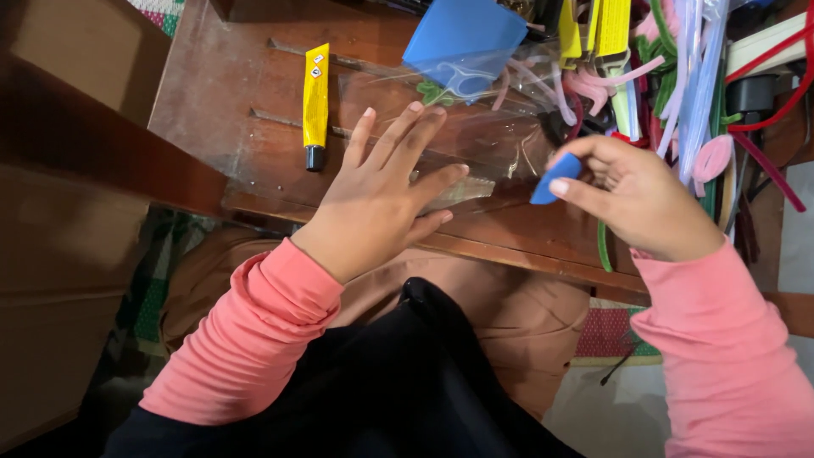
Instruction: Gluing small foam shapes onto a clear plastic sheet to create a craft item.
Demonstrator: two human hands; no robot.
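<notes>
Left hand (381, 191) flat on wooden table (220, 102) (scuffed), right hand (640, 199) pinching blue piece (555, 178)

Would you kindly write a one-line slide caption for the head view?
Left hand flat on clear plastic sheet; right hand pinches a small blue piece, yellow tube nearby.

Sleeves (254, 339): my coral pink.
Scrap (555, 178): blue, pinched in my right hand (636, 199).
Sheet (458, 153): clear, glossy, under my left hand (377, 199).
Worktop (229, 110): dark reddish-brown wood.
Glue tube (315, 106): yellow, black cap, left of the sheet.
Bag (462, 38): blue, above the sheet.
Pipe cleaners (678, 85): pink, green, white, red, right of the sheet.
</notes>
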